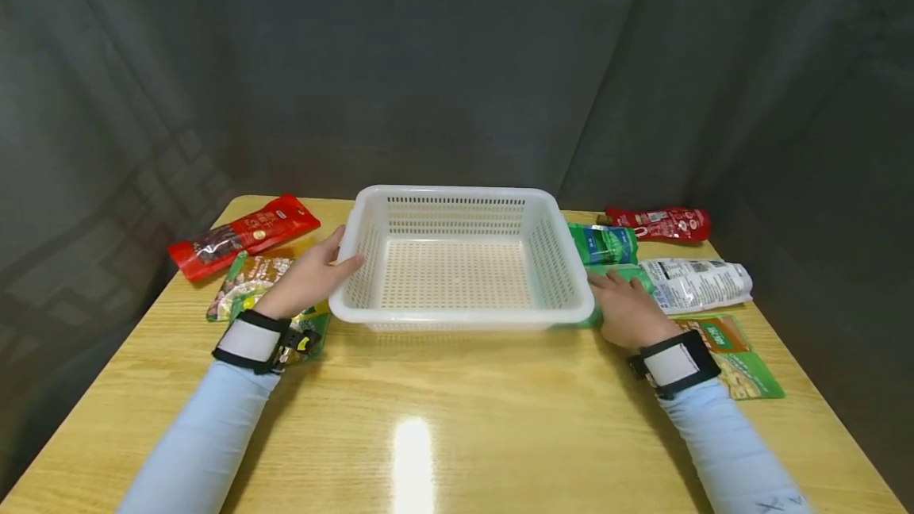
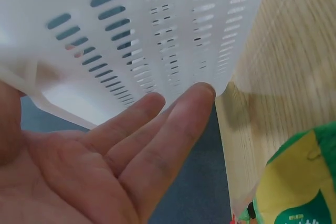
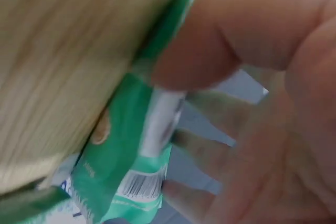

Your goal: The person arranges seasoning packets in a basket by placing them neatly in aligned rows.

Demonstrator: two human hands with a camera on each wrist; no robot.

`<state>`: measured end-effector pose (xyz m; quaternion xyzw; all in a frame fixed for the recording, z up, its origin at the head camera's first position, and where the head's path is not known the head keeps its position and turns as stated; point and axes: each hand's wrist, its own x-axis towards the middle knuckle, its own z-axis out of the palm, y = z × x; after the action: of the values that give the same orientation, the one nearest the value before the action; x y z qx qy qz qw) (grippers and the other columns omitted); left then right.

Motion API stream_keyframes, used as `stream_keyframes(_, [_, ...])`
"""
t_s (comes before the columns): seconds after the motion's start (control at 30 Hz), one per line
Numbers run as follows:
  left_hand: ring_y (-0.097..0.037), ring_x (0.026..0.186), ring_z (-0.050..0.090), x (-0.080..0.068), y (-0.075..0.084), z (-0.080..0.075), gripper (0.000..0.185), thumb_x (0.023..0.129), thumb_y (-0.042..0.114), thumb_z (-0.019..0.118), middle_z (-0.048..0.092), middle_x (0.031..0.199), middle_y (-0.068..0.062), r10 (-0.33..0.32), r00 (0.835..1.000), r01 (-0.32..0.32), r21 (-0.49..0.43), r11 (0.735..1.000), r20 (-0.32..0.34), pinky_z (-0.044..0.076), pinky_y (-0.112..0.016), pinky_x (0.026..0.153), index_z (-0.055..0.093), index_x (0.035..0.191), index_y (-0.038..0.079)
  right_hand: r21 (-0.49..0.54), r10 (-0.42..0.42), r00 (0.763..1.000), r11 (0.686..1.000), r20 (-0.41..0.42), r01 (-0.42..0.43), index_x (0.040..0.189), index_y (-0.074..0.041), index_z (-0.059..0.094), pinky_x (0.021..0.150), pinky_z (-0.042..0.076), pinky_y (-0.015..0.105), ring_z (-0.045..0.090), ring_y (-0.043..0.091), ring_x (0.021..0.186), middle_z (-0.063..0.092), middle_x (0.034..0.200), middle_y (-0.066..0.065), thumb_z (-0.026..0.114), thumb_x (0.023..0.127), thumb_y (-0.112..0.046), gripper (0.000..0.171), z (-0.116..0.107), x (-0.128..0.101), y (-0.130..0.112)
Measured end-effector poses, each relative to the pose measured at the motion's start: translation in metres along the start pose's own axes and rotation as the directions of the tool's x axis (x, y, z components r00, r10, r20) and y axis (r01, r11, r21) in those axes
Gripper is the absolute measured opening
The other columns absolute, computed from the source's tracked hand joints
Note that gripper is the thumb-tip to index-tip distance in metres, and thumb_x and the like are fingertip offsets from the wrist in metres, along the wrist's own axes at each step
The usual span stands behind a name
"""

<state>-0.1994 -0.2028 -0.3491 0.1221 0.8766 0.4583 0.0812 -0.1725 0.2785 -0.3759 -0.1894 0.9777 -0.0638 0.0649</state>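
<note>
A white slotted plastic basket (image 1: 457,193) stands empty in the middle of the wooden table (image 1: 428,419). My left hand (image 1: 307,280) is at its left side. In the left wrist view the left hand (image 2: 105,166) is flat, its straight fingers touching the basket's wall (image 2: 173,30). My right hand (image 1: 628,308) lies by the basket's near right corner, over a green packet (image 1: 645,276). The blurred right wrist view shows the right hand (image 3: 273,103) with its thumb on top of the green packet (image 3: 121,166) and curled fingers below, pinching it.
Left of the basket lie a red packet (image 1: 243,236) and a green snack packet (image 1: 246,284) partly under my left wrist. On the right lie a green-blue packet (image 1: 607,244), a red pouch (image 1: 660,223), a white packet (image 1: 696,284) and a green-orange packet (image 1: 735,355).
</note>
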Motion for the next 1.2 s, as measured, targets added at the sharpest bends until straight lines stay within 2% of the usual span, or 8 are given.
stream_keyframes(0.13, [-0.033, 0.096, 0.069, -0.001, -0.002, 0.000, 0.071, 0.102, 0.028, 0.057, 0.054, 0.136, -0.023, -0.010, 1.000, 0.010, 0.002, 1.000, 0.016, 0.059, -0.046, 0.074, 0.018, 0.159, 0.015, -0.081, -0.010, 1.000, 0.997, 0.005, 0.010, 0.149, -0.012, 0.046, 0.102, 0.012, 0.080, 0.020, 0.061, 0.136, 0.031, 0.153, 0.030, 0.061, 0.066, 0.022, 0.090, 0.006, -0.005, -0.002])
stream_keyframes(0.3, [-0.034, 0.096, 0.069, -0.003, -0.003, -0.002, 0.070, 0.101, 0.026, 0.058, 0.054, 0.136, -0.023, 0.003, 1.000, -0.003, -0.009, 1.000, 0.013, 0.059, -0.046, 0.074, 0.019, 0.159, 0.013, -0.205, -0.082, 0.991, 0.977, -0.110, 0.058, 0.142, -0.011, 0.054, 0.098, 0.026, 0.079, 0.034, 0.065, 0.126, 0.042, 0.141, 0.037, 0.068, 0.079, 0.011, 0.068, 0.014, 0.002, 0.000])
stream_keyframes(0.4, [-0.035, 0.096, 0.069, -0.004, -0.006, -0.002, 0.069, 0.101, 0.025, 0.058, 0.053, 0.137, -0.024, 0.007, 1.000, -0.007, -0.027, 1.000, 0.007, 0.060, -0.045, 0.072, 0.021, 0.159, 0.013, -0.257, -0.107, 0.985, 0.964, -0.137, 0.069, 0.136, -0.010, 0.059, 0.092, 0.034, 0.078, 0.043, 0.066, 0.117, 0.049, 0.131, 0.039, 0.072, 0.080, 0.003, 0.059, 0.016, 0.007, -0.001])
stream_keyframes(0.6, [-0.035, 0.095, 0.069, -0.006, -0.006, -0.001, 0.069, 0.102, 0.024, 0.056, 0.052, 0.138, -0.026, 0.008, 1.000, -0.008, -0.058, 0.998, 0.007, 0.060, -0.046, 0.072, 0.018, 0.159, 0.012, -0.279, -0.048, 0.993, 0.960, -0.108, 0.017, 0.127, -0.002, 0.058, 0.079, 0.043, 0.075, 0.053, 0.064, 0.095, 0.056, 0.108, 0.041, 0.075, 0.076, -0.006, 0.054, 0.012, 0.012, -0.008])
stream_keyframes(0.77, [-0.034, 0.091, 0.070, -0.005, -0.003, -0.002, 0.069, 0.103, 0.023, 0.054, 0.054, 0.136, -0.027, 0.015, 1.000, -0.015, -0.065, 0.998, 0.005, 0.060, -0.046, 0.071, 0.016, 0.159, 0.012, -0.327, -0.040, 0.988, 0.945, -0.148, -0.011, 0.129, -0.002, 0.055, 0.073, 0.046, 0.074, 0.057, 0.062, 0.087, 0.061, 0.101, 0.039, 0.066, 0.091, -0.019, 0.043, 0.011, 0.014, -0.004])
stream_keyframes(0.9, [-0.034, 0.092, 0.070, -0.003, -0.003, -0.003, 0.068, 0.103, 0.023, 0.054, 0.054, 0.136, -0.027, 0.023, 1.000, -0.023, -0.042, 0.999, 0.002, 0.060, -0.046, 0.071, 0.017, 0.159, 0.011, -0.362, -0.090, 0.979, 0.932, -0.184, 0.017, 0.125, -0.001, 0.057, 0.061, 0.050, 0.067, 0.061, 0.055, 0.074, 0.065, 0.089, 0.034, 0.061, 0.096, -0.016, 0.033, 0.010, 0.014, -0.002])
stream_keyframes(1.03, [-0.033, 0.093, 0.070, -0.001, -0.005, -0.003, 0.068, 0.103, 0.025, 0.055, 0.053, 0.138, -0.025, 0.014, 1.000, -0.014, -0.029, 0.999, 0.004, 0.060, -0.045, 0.072, 0.019, 0.159, 0.012, -0.346, -0.060, 0.987, 0.938, -0.152, 0.004, 0.107, 0.001, 0.063, 0.050, 0.051, 0.056, 0.061, 0.043, 0.063, 0.064, 0.076, 0.024, 0.064, 0.091, -0.004, 0.017, 0.002, 0.010, -0.002])
stream_keyframes(1.2, [-0.033, 0.094, 0.069, 0.001, -0.005, -0.003, 0.069, 0.102, 0.027, 0.055, 0.053, 0.138, -0.022, 0.001, 1.000, -0.001, -0.028, 1.000, 0.003, 0.059, -0.046, 0.075, 0.018, 0.159, 0.015, -0.335, 0.085, 0.996, 0.938, -0.034, -0.091, 0.095, 0.004, 0.062, 0.049, 0.050, 0.051, 0.061, 0.036, 0.062, 0.061, 0.074, 0.019, 0.062, 0.090, 0.000, 0.006, -0.016, 0.000, 0.003])
